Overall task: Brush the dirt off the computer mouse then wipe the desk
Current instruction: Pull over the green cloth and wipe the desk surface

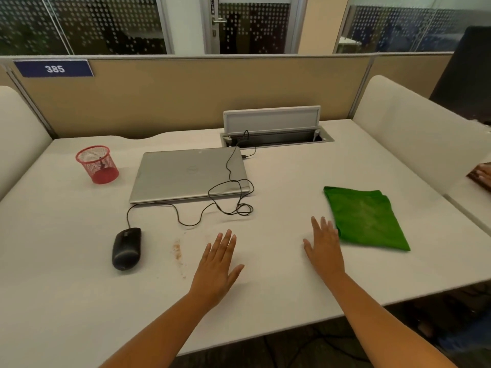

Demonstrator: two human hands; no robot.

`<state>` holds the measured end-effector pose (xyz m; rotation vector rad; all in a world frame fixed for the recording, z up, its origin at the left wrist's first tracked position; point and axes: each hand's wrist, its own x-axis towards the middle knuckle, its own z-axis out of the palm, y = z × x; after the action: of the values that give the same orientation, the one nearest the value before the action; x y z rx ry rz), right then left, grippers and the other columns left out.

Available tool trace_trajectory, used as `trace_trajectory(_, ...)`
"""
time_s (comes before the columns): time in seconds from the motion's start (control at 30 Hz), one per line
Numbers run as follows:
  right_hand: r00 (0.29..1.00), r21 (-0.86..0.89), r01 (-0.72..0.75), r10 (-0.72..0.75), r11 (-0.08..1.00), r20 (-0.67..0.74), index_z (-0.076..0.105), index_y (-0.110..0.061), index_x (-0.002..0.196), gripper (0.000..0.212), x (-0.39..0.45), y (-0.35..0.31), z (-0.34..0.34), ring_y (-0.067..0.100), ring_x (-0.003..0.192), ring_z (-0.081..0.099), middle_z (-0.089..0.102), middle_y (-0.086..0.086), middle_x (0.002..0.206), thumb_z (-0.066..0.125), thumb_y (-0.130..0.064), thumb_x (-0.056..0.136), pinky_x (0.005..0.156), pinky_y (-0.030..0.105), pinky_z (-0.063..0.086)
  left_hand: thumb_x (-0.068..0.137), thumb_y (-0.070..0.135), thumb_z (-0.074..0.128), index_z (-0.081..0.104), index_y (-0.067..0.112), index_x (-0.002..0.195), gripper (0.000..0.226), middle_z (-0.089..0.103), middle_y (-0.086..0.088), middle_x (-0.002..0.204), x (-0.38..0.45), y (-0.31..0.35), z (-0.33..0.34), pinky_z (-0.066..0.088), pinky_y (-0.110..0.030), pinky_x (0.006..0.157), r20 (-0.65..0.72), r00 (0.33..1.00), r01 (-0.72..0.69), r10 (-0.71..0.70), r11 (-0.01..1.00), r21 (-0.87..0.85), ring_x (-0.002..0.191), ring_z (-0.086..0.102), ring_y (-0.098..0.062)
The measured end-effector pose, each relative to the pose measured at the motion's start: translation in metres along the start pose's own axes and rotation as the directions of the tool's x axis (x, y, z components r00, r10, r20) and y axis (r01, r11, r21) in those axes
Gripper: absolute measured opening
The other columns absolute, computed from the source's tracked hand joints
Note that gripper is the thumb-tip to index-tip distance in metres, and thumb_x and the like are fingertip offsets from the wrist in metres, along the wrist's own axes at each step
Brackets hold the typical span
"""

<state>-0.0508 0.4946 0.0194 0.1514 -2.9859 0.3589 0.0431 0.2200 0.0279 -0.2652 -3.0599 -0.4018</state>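
A black wired computer mouse [126, 248] lies on the white desk [279, 301] at the left. Brown crumbs of dirt [178, 252] are scattered just right of it. A folded green cloth [365, 217] lies flat at the right. My left hand [216, 269] hovers palm down with fingers spread, between the dirt and the desk's middle, holding nothing. My right hand [325, 248] is also flat and open, its fingertips close to the cloth's left edge; whether they touch it I cannot tell.
A closed silver laptop [190, 175] sits behind the mouse, with the mouse cable [231, 200] looped over its right corner. A red mesh pen cup [97, 164] stands at the back left. An open cable hatch [273, 128] is at the back. Another person's hand [483, 175] shows at the right edge.
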Motion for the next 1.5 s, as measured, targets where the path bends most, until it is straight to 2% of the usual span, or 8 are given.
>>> trace_trajectory(0.17, 0.976, 0.019, -0.212, 0.211, 0.977, 0.048, 0.010, -0.012, 0.146, 0.058, 0.011, 0.031, -0.006, 0.034, 0.139, 0.016, 0.012, 0.022, 0.152, 0.038, -0.025, 0.097, 0.112, 0.041, 0.020, 0.090, 0.056, 0.011, -0.020, 0.021, 0.140, 0.069, -0.027, 0.006, 0.148, 0.013, 0.021, 0.012, -0.020, -0.024, 0.107, 0.000, 0.999, 0.035, -0.035, 0.997, -0.067, 0.134, -0.028, -0.008)
trace_trajectory(0.33, 0.970, 0.000, -0.240, 0.239, 0.971, -0.040, 0.019, -0.006, 0.143, 0.050, 0.022, 0.052, -0.009, 0.029, 0.119, 0.041, 0.045, 0.019, 0.131, 0.036, -0.004, 0.096, 0.101, 0.030, 0.029, 0.090, 0.054, 0.014, -0.017, 0.022, 0.140, 0.068, -0.023, 0.006, 0.149, 0.018, 0.023, 0.016, -0.017, -0.024, 0.108, -0.003, 0.997, 0.073, -0.074, 0.991, -0.109, 0.135, -0.025, -0.009)
trace_trajectory(0.53, 0.927, 0.479, -0.300, 0.370, 0.825, -0.056, 0.045, -0.006, 0.132, 0.047, 0.029, 0.016, -0.036, 0.032, 0.093, 0.057, 0.061, 0.019, 0.106, 0.052, -0.003, 0.086, 0.076, 0.037, 0.045, 0.090, 0.055, 0.013, -0.012, 0.020, 0.141, 0.067, -0.019, 0.007, 0.149, 0.011, 0.000, 0.010, -0.013, -0.026, 0.109, -0.035, 0.985, 0.163, -0.171, 0.973, -0.166, 0.138, -0.018, -0.010)
trace_trajectory(0.67, 0.966, 0.656, -0.193, 0.258, 0.729, -0.002, 0.052, -0.014, 0.124, 0.044, 0.008, -0.036, -0.037, 0.013, 0.066, 0.051, 0.056, 0.000, 0.080, 0.059, -0.006, 0.081, 0.059, 0.025, 0.042, 0.083, 0.069, 0.007, -0.007, 0.020, 0.142, 0.077, -0.012, 0.009, 0.149, -0.008, -0.030, -0.001, -0.008, -0.029, 0.112, -0.068, 0.966, 0.230, -0.251, 0.946, -0.229, 0.139, -0.013, -0.010)
trace_trajectory(0.83, 0.992, 0.754, -0.125, 0.077, 0.645, 0.098, 0.054, -0.024, 0.110, 0.036, -0.037, -0.103, -0.014, 0.010, 0.067, 0.053, 0.055, -0.009, 0.081, 0.064, -0.010, 0.078, 0.056, 0.025, 0.045, 0.076, 0.077, 0.000, -0.006, 0.018, 0.142, 0.089, -0.007, 0.006, 0.151, -0.055, -0.069, -0.012, -0.002, -0.035, 0.114, -0.085, 0.931, 0.324, -0.355, 0.911, -0.253, 0.139, -0.008, -0.010)
trace_trajectory(1.27, 0.925, 0.874, -0.225, -0.189, 0.430, 0.331, 0.048, -0.022, 0.099, 0.029, -0.053, -0.242, 0.000, 0.007, 0.068, 0.051, 0.053, -0.002, 0.079, 0.064, -0.010, 0.079, 0.054, 0.007, 0.043, 0.091, 0.040, 0.025, 0.007, 0.012, 0.144, 0.063, 0.007, 0.003, 0.151, -0.123, -0.125, -0.020, 0.007, -0.028, 0.112, -0.079, 0.907, 0.395, -0.413, 0.901, -0.178, 0.139, 0.010, -0.012)
trace_trajectory(1.4, 0.810, 0.775, 0.105, -0.506, 0.623, 0.297, 0.047, -0.025, 0.110, 0.028, -0.060, -0.263, 0.002, 0.011, 0.086, 0.059, 0.060, -0.002, 0.100, 0.060, -0.028, 0.086, 0.073, 0.018, 0.050, 0.091, 0.036, 0.027, 0.011, 0.010, 0.144, 0.061, 0.014, -0.001, 0.151, -0.119, -0.124, -0.019, 0.011, -0.029, 0.112, -0.099, 0.918, 0.358, -0.385, 0.909, -0.213, 0.137, 0.013, -0.011)
trace_trajectory(1.5, 0.474, 0.491, 0.678, -0.836, 0.546, 0.275, 0.050, -0.020, 0.118, 0.031, -0.066, -0.247, 0.016, 0.021, 0.114, 0.051, 0.059, 0.004, 0.120, 0.047, -0.037, 0.092, 0.099, 0.042, 0.041, 0.092, 0.033, 0.028, 0.009, 0.012, 0.143, 0.059, 0.014, 0.002, 0.150, -0.120, -0.126, -0.019, 0.012, -0.028, 0.112, -0.134, 0.918, 0.329, -0.373, 0.906, -0.266, 0.137, 0.016, -0.010)
